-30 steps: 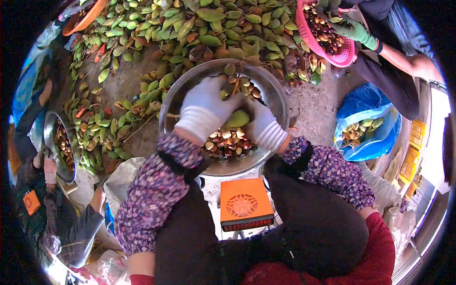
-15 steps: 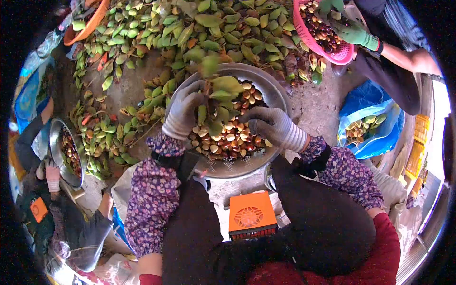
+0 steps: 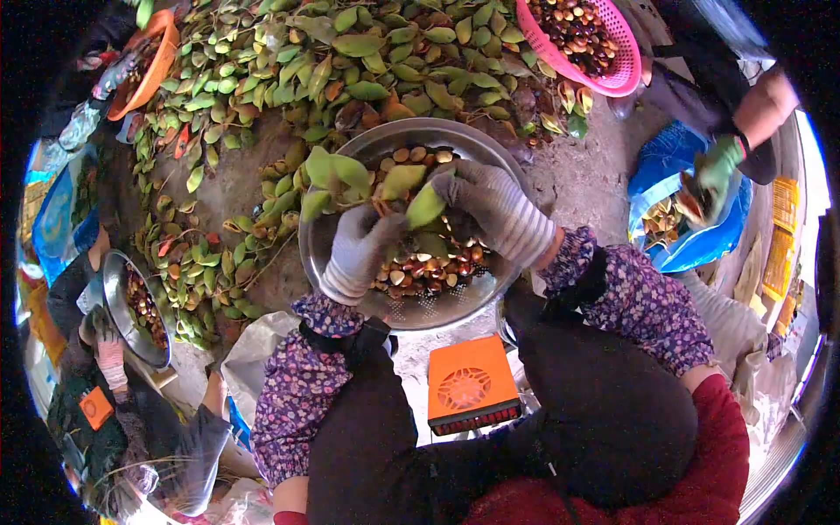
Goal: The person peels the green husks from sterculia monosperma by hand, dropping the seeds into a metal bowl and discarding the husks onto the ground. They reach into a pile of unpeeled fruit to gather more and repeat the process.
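Note:
Both my hands wear grey gloves with striped cuffs. My left hand (image 3: 360, 249) is closed on a cluster of green pods (image 3: 334, 175) over a metal colander (image 3: 317, 262). At the cluster's right side, my right hand (image 3: 506, 210) pinches one green pod (image 3: 426, 206) with thumb and fingers. Under the hands, the colander holds a heap of shiny brown and cream seeds (image 3: 430, 273). The left fingers partly hide the stem of the cluster.
Picked pods (image 3: 262, 79) cover the ground ahead. A pink basket (image 3: 623, 39) of seeds stands at upper right, near a blue bag (image 3: 652, 179) with a co-worker's green glove (image 3: 722, 166) over it. An orange fan-like box (image 3: 468, 385) sits between my knees.
My right hand has risen and moved left onto a pod of the cluster. My left hand has shifted down slightly. A co-worker's green-gloved hand has moved from the pink basket to the blue bag.

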The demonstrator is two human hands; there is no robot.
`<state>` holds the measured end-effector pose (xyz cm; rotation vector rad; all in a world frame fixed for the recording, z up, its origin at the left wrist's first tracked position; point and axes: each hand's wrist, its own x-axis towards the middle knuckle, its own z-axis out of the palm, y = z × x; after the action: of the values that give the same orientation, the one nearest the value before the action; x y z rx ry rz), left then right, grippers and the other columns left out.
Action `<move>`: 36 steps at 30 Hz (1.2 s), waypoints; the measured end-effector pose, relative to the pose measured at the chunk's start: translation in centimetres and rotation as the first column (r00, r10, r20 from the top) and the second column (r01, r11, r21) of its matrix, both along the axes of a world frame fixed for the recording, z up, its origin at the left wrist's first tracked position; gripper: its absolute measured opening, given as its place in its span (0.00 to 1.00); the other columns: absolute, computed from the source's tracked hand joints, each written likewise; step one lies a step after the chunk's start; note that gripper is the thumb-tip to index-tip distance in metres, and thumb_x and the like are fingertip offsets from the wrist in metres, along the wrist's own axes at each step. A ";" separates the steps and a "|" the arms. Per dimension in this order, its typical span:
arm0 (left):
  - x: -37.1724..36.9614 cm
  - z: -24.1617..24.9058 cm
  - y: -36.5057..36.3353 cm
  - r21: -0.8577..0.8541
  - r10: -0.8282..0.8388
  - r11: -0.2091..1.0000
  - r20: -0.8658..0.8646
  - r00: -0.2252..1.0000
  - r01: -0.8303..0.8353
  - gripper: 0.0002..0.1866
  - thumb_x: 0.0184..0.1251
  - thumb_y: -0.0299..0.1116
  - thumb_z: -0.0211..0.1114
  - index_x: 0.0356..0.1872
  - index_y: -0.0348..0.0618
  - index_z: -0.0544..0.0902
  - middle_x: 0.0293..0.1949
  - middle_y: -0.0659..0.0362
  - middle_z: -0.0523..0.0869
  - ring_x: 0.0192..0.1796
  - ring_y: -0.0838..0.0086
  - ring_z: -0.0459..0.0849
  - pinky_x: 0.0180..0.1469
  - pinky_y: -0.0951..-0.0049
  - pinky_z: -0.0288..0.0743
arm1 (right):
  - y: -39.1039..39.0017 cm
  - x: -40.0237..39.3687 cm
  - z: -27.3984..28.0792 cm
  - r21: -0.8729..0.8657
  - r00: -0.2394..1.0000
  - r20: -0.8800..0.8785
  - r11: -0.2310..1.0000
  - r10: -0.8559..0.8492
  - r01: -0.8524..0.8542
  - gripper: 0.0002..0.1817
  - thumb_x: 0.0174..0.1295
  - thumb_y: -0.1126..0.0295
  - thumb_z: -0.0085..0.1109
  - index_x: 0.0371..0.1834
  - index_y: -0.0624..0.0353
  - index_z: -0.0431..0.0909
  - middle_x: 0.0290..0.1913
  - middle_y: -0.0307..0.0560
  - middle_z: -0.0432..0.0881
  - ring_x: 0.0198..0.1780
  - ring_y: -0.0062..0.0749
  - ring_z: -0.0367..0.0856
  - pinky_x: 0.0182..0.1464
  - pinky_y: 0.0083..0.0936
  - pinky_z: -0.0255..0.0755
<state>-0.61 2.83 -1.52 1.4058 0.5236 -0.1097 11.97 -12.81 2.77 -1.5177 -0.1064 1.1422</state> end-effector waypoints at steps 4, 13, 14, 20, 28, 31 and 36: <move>1.1 2.6 -2.2 -0.112 -0.037 0.993 0.015 0.999 0.038 0.16 0.57 0.29 0.62 0.45 0.32 0.78 0.38 0.55 0.84 0.40 0.75 0.81 0.45 0.75 0.75 | -0.2 0.7 0.9 -0.140 0.964 0.241 0.987 0.111 -0.079 0.17 0.60 0.59 0.59 0.42 0.64 0.77 0.34 0.40 0.80 0.34 0.20 0.74 0.40 0.20 0.71; 0.4 2.8 -2.2 -0.043 -0.142 0.989 0.037 0.989 0.144 0.14 0.60 0.29 0.57 0.44 0.31 0.77 0.36 0.53 0.83 0.37 0.73 0.80 0.42 0.72 0.74 | 0.2 1.3 -0.6 0.183 0.906 0.291 0.912 0.307 -0.368 0.21 0.57 0.62 0.64 0.48 0.64 0.73 0.35 0.41 0.81 0.37 0.20 0.76 0.41 0.22 0.72; 0.3 2.6 -2.4 -0.173 -0.131 0.977 -0.040 0.991 0.122 0.13 0.60 0.29 0.56 0.44 0.32 0.77 0.36 0.53 0.83 0.36 0.73 0.80 0.41 0.71 0.74 | 0.4 0.9 -0.4 0.113 0.923 0.285 0.947 0.259 -0.301 0.21 0.57 0.61 0.63 0.47 0.64 0.73 0.35 0.41 0.82 0.37 0.23 0.77 0.41 0.23 0.72; 0.1 2.2 -3.3 0.330 -0.046 0.944 0.178 0.983 -0.016 0.11 0.62 0.29 0.52 0.40 0.32 0.77 0.33 0.45 0.82 0.36 0.58 0.81 0.42 0.66 0.73 | 0.8 -1.1 -1.3 -0.039 0.718 0.681 0.986 0.146 -0.163 0.16 0.56 0.63 0.62 0.40 0.62 0.71 0.29 0.52 0.78 0.33 0.45 0.79 0.34 0.31 0.70; -0.3 0.5 -3.9 0.265 0.025 0.961 0.212 0.977 -0.082 0.11 0.63 0.29 0.48 0.36 0.32 0.77 0.28 0.42 0.80 0.33 0.49 0.79 0.36 0.63 0.72 | 0.1 -0.9 -1.6 0.082 0.572 0.818 0.970 0.065 -0.228 0.13 0.57 0.67 0.58 0.42 0.60 0.70 0.32 0.52 0.79 0.36 0.49 0.78 0.36 0.31 0.70; -0.6 0.8 -3.7 0.363 -0.034 0.931 0.183 0.983 -0.036 0.13 0.65 0.32 0.47 0.35 0.33 0.77 0.26 0.45 0.79 0.31 0.54 0.79 0.35 0.65 0.71 | -0.2 -2.0 -1.2 0.126 0.771 0.632 0.971 0.080 -0.205 0.13 0.60 0.67 0.55 0.44 0.60 0.71 0.34 0.49 0.80 0.38 0.42 0.80 0.41 0.29 0.72; -1.1 -1.8 -2.6 0.105 0.102 0.987 0.161 0.982 -0.119 0.25 0.73 0.47 0.40 0.32 0.34 0.77 0.23 0.57 0.78 0.29 0.74 0.74 0.33 0.70 0.69 | -0.8 -1.8 -0.1 0.115 0.721 0.653 0.911 0.231 -0.397 0.23 0.64 0.60 0.53 0.54 0.67 0.65 0.45 0.53 0.79 0.48 0.39 0.78 0.51 0.28 0.70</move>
<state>-1.71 0.23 -3.36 1.4795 0.4834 0.1206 10.20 -13.58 2.66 -1.6320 -0.9765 0.7854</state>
